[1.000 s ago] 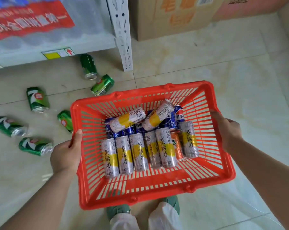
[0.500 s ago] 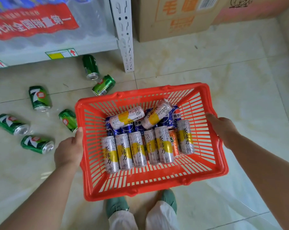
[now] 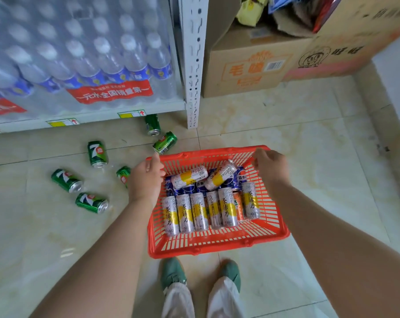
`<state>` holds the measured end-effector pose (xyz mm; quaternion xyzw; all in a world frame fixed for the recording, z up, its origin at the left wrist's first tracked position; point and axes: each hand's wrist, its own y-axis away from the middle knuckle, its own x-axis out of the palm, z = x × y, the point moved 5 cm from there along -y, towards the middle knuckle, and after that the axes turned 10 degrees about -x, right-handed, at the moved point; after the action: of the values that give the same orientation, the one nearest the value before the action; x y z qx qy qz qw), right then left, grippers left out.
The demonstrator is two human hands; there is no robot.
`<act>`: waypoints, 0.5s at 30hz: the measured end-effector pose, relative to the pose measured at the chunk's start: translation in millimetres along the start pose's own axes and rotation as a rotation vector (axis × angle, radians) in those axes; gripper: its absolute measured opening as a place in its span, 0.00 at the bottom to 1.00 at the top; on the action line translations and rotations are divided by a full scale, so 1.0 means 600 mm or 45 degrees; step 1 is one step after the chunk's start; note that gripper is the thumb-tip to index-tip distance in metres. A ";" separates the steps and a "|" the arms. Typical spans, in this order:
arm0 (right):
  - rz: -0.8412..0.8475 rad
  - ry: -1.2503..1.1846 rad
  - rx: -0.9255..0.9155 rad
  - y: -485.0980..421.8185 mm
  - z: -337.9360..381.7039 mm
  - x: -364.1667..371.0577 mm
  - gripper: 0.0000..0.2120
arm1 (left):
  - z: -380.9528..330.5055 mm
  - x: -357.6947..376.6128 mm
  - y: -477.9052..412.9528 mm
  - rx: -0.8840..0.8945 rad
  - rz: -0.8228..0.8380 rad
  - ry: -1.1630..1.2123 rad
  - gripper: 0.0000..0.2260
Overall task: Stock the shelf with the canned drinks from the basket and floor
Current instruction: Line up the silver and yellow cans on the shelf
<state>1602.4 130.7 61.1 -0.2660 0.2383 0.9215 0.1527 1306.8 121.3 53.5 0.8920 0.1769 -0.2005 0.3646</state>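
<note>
I log pale tiled floor (image 3: 309, 157): six green 7-Up cans (image 3: 97, 151) on their sides left of red basket (image 3: 217, 247); cardboard boxes (image 3: 247, 65) behind.

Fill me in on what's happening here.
A person stands over a red basket by their feet, left hand and right hand both at its far rim; whether they grip it is unclear. The basket holds silver-and-yellow cans, blue cans beneath them and one orange can. Six green cans lie scattered on the floor to the left, near a white shelf stacked with bottled water packs. Neither hand holds a can.
</note>
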 end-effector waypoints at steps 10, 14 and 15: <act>-0.045 -0.375 0.052 0.132 0.086 0.067 0.18 | -0.004 -0.052 0.061 0.094 0.228 -0.006 0.19; -0.159 -0.359 0.166 0.135 0.032 0.099 0.15 | 0.037 -0.032 0.034 0.154 0.394 -0.261 0.16; -0.175 -0.360 0.206 0.127 0.015 0.109 0.15 | 0.040 -0.022 0.023 0.182 0.425 -0.326 0.16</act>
<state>1514.8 81.7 58.4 -0.1364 0.2690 0.9149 0.2683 1296.8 92.5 52.5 0.8998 -0.0355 -0.2610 0.3478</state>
